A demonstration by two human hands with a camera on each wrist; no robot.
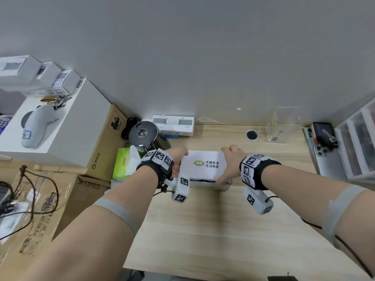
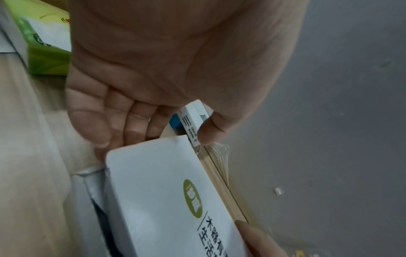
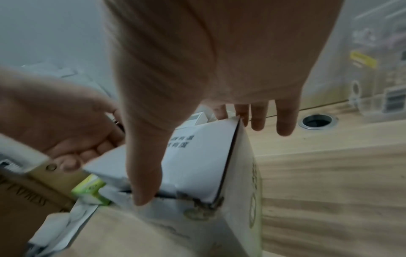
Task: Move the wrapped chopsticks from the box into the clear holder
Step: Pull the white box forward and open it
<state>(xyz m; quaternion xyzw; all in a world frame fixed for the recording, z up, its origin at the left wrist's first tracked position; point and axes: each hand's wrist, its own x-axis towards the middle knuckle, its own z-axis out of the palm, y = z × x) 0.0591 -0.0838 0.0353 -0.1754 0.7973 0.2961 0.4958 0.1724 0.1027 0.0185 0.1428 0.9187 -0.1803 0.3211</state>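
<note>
Two hands, left hand (image 1: 178, 159) and right hand (image 1: 229, 165), are clasped on the lid ends of the white printed cardboard box (image 1: 205, 167) mid-worktop (image 1: 203, 230). Opening appears underway; chopsticks are unseen. Next, lifting is needed, toward the clear plastic holder (image 1: 284, 126) at two o'clock.

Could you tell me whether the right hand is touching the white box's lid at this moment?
Touching. In the right wrist view the right hand has its thumb lying down across the white box lid, tip at the near edge, fingers over the far edge.
</note>
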